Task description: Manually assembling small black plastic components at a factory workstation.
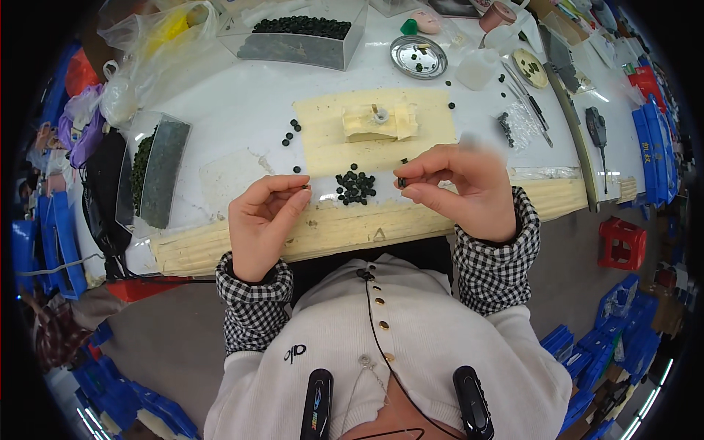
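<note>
My right hand [469, 187] pinches a small black round part [401, 183] between thumb and fingertips, just right of a loose pile of similar black round parts [356, 188] near the table's front edge. To the left of that pile, my left hand [262, 220] is closed in a pinch; a tiny thing seems to sit at its fingertips, too small to name. Beyond both hands stands a block wrapped in yellowish tape [367, 133], with a small pale ring-shaped piece [380, 116] on top. It rests on a yellowish sheet [323, 158].
Clear bins of dark parts stand at the back [293, 55] and left [165, 172]. A round metal dish [419, 59] lies at the back, with tweezers [528, 95] to its right. A screwdriver [598, 132] lies far right. Yellowish padding [330, 231] covers the front edge.
</note>
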A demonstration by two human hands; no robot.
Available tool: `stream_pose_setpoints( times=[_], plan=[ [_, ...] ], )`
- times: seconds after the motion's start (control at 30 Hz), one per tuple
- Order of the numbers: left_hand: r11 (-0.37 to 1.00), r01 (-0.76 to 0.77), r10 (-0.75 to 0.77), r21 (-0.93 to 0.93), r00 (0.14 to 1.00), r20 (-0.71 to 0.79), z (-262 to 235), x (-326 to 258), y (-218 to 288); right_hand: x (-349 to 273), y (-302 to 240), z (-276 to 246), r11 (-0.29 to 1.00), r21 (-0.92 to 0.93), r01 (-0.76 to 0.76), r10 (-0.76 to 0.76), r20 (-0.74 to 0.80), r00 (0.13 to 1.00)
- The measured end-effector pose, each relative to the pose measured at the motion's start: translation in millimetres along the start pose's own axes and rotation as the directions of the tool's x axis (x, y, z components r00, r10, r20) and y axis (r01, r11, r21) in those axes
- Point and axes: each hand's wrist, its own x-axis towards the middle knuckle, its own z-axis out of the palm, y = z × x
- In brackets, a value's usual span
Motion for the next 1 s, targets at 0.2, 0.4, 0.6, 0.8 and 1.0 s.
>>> stream_pose_setpoints(
  times=[0.2, 0.4, 0.6, 0.8, 1.0],
  plan=[
    [1.0, 0.003, -0.003, -0.011, 1.0, 0.002, -0.2, 0.4, 0.0, -0.8, 1.8, 2.0, 1.0, -0.001, 0.004, -0.004, 0.005, 1.0],
    [1.0, -0.005, 0.005, -0.003, 1.0, -0.006, 0.0, -0.2, -0.1, -1.7, 5.9, -11.5, 0.997, -0.033, 0.068, -0.072, -0.158, 0.985],
    [1.0, -0.019, 0.019, 0.0, 1.0, 0.009, -0.9, 0.4, -1.5, 13.9, 21.6, -47.5, 0.661, -0.747, -0.069, -0.194, -0.26, 0.946],
    [1.0, -0.027, 0.027, 0.006, 1.0, 0.006, -0.7, -0.6, -1.5, 21.3, 36.3, -44.3, 0.521, -0.853, 0.014, -0.236, -0.128, 0.963],
    [1.0, -0.013, 0.013, -0.016, 1.0, 0.002, -0.2, -0.6, -1.9, 4.1, 29.6, -63.5, 0.595, -0.792, -0.138, -0.239, -0.338, 0.91]
  ],
)
